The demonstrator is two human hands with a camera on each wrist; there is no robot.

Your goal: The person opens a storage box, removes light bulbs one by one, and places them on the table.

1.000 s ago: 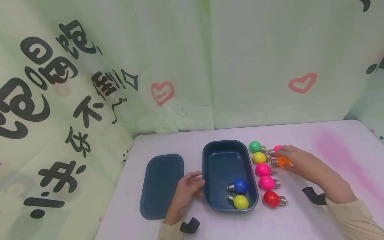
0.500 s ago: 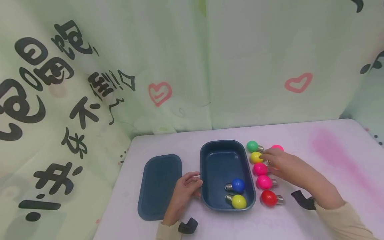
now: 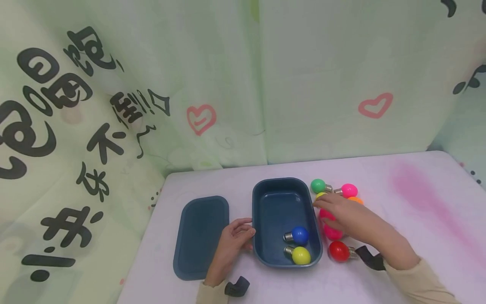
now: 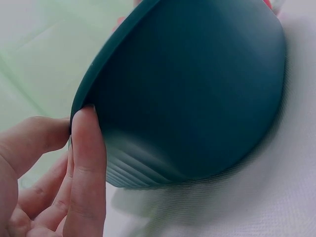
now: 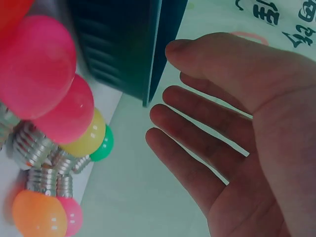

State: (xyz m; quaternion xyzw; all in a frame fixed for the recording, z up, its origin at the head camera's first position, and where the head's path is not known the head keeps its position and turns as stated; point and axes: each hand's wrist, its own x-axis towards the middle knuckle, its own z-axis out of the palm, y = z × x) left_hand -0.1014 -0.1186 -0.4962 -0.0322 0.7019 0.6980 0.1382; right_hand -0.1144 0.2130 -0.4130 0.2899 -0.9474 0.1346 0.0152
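Note:
My left hand (image 3: 235, 236) pinches the rim of a dark blue box (image 3: 279, 221) at its left side; the thumb lies against the outer wall (image 4: 197, 98) in the left wrist view. Inside the box are a blue light bulb (image 3: 300, 235) and a yellow light bulb (image 3: 301, 255). My right hand (image 3: 343, 215) hovers above the bulbs right of the box, its fingers extended and holding nothing. Beneath or beside it are a pink bulb (image 5: 37, 66), another pink bulb (image 5: 69, 111), a yellow bulb (image 5: 89, 136), an orange bulb (image 5: 39, 212) and a green bulb (image 3: 318, 185).
A flat dark blue lid (image 3: 201, 236) lies left of the box on the white-covered table (image 3: 292, 287). Nearer the front, right of the box, sits a red bulb (image 3: 339, 251). One more pink bulb (image 3: 349, 190) lies toward the back. Printed curtains (image 3: 315, 84) hang behind the table.
My right hand has moved left from the orange and far pink bulbs to near the box's right rim. The left hand stays on the box, and the bulbs keep their places.

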